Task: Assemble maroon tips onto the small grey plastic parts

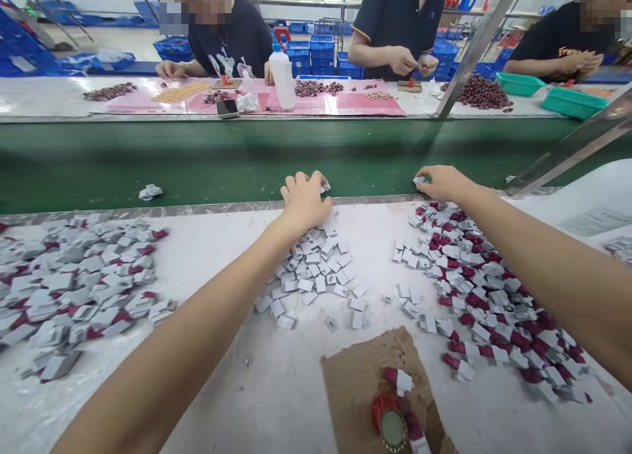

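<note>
Both arms reach forward to the near edge of the green conveyor belt (212, 158). My left hand (307, 201) is curled over the edge, with a small white piece (324, 187) at its fingertips. Further right, my right hand (439, 181) pinches another white piece (419, 180) above the belt. Just below my left hand lies a loose pile of white pieces (316, 270). Under my right forearm spreads a heap of white and dark red pieces (474, 289); a similar heap (74, 283) lies at the left.
Cardboard (345, 388) at the front holds a red round item with a metal cap (392, 428) and white-and-red pieces. A metal post (478, 49) and a large white container (592, 197) stand right. Across the belt, several people work near a bottle (282, 79) and green trays (575, 103).
</note>
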Demonstrator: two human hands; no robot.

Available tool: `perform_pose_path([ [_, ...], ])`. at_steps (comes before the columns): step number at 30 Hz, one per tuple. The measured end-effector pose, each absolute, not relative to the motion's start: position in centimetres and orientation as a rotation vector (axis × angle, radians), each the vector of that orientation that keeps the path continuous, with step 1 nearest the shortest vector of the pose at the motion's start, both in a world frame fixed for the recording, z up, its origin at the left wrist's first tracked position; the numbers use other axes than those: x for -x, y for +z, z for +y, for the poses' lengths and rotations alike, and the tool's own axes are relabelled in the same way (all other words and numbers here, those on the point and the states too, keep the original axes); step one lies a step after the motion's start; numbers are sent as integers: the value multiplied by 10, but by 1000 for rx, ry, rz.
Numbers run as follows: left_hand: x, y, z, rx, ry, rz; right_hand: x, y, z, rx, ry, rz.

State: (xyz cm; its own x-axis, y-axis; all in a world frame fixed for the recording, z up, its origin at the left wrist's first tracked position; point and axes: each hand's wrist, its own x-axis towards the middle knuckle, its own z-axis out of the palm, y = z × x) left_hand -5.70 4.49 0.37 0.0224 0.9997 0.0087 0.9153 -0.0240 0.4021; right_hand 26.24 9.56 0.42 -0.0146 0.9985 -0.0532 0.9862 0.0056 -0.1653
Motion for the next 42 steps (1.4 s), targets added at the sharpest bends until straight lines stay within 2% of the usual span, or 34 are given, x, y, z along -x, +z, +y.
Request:
perform_pose_path([
  [4, 63, 7, 17, -2178, 409, 1963, -247, 25, 66, 2178, 223, -2120],
  [8, 83, 12, 1, -2162, 325, 1997, -249, 48, -6, 2056, 194, -2183],
  [14, 94, 16, -9, -2243, 145, 1767, -275, 33, -97, 1906, 118, -2219],
  [18, 88, 16, 0, -2284, 101, 1761, -276, 31, -125, 1854, 66, -1953],
  [20, 84, 14, 5, -2309, 105, 1758, -269, 35, -140, 1763, 220, -1680],
  [25, 77, 10, 5, -2342, 159, 1783, -237, 34, -180, 1413, 960, -1018],
  [28, 77, 9, 1, -2369, 149, 1768, -217, 31, -194, 1270, 1165, -770],
  [36, 85, 13, 6, -2321, 103, 1627, -208, 13, -217, 1181, 1242, -625],
  [42, 77, 12, 1, -2241, 296, 1655, -206, 3, -234, 1261, 1178, -649],
])
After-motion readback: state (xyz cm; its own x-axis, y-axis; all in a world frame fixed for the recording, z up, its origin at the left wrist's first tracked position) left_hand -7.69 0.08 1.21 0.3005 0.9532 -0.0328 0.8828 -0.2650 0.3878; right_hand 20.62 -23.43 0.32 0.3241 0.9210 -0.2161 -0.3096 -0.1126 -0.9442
